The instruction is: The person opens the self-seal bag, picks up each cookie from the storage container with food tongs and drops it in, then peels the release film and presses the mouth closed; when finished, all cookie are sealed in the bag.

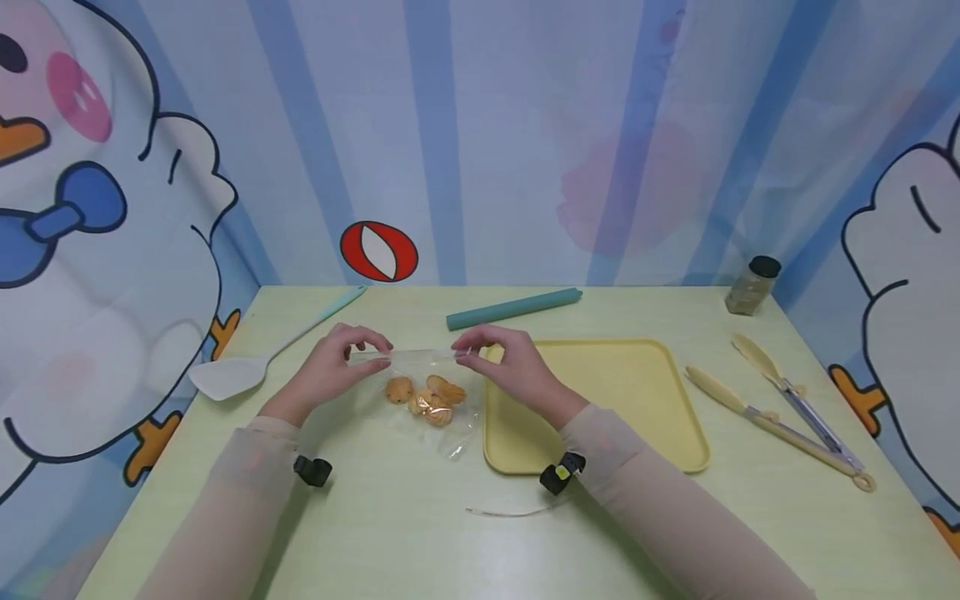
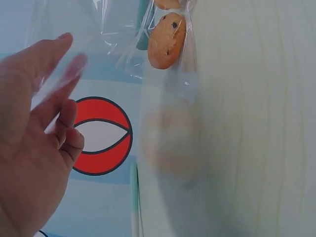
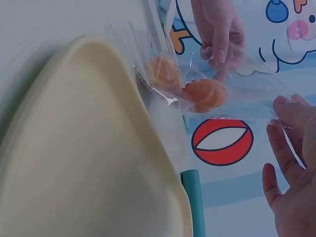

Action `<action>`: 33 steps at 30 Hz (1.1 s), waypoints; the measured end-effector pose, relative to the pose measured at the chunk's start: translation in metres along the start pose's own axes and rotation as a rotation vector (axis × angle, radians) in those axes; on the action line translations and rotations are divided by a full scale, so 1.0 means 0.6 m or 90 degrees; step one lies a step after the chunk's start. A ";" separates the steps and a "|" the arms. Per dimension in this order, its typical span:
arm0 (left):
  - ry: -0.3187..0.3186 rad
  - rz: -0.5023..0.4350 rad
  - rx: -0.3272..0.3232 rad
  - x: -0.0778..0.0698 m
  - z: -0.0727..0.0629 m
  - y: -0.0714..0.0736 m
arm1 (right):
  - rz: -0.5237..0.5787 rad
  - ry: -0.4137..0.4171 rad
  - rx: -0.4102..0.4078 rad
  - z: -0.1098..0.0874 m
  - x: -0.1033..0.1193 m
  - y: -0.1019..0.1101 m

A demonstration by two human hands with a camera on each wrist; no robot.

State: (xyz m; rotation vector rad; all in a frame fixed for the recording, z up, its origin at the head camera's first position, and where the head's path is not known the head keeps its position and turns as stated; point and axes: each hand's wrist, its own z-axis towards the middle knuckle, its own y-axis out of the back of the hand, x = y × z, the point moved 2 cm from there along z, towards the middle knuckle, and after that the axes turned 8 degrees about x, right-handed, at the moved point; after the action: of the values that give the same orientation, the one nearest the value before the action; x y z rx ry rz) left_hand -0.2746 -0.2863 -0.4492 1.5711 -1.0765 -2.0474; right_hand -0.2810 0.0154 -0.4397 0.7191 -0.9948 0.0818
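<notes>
A clear plastic bag (image 1: pixel 456 442) with several small golden-brown baked pieces (image 1: pixel 438 408) in it hangs between my hands. Its top edge is stretched sideways. My left hand (image 1: pixel 333 362) pinches the upper left corner between thumb and fingers. At the upper right corner, my right hand (image 1: pixel 517 367) pinches the film the same way. Seen from the left wrist, one piece (image 2: pixel 167 42) has dark specks and lies low in the bag. The right wrist view shows rounded pieces (image 3: pixel 205 95) gathered at the bag's bottom, beside the tray.
A yellow tray (image 1: pixel 600 467) lies right of the bag, partly under my right arm. Behind stands a teal roll (image 1: pixel 513 308). A white turner (image 1: pixel 232 377) lies left; tongs (image 1: pixel 780 417) and a black-capped jar (image 1: pixel 750 287) are right. A thin strip (image 1: pixel 510 513) lies in front.
</notes>
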 end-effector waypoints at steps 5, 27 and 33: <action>0.028 -0.039 -0.030 -0.007 -0.012 0.008 | 0.003 -0.007 -0.023 -0.005 0.003 0.009; -0.137 -0.058 -0.030 -0.112 -0.116 0.060 | 0.130 -0.015 0.017 -0.065 0.062 0.038; -0.078 -0.067 0.032 -0.073 -0.101 0.053 | 0.167 -0.092 0.070 -0.055 0.040 0.023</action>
State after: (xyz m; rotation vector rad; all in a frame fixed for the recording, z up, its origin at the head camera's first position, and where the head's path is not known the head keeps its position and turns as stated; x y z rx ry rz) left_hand -0.2094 -0.2993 -0.4027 1.5742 -1.1184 -2.2285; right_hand -0.2484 0.0393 -0.4250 0.6978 -1.2276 0.3192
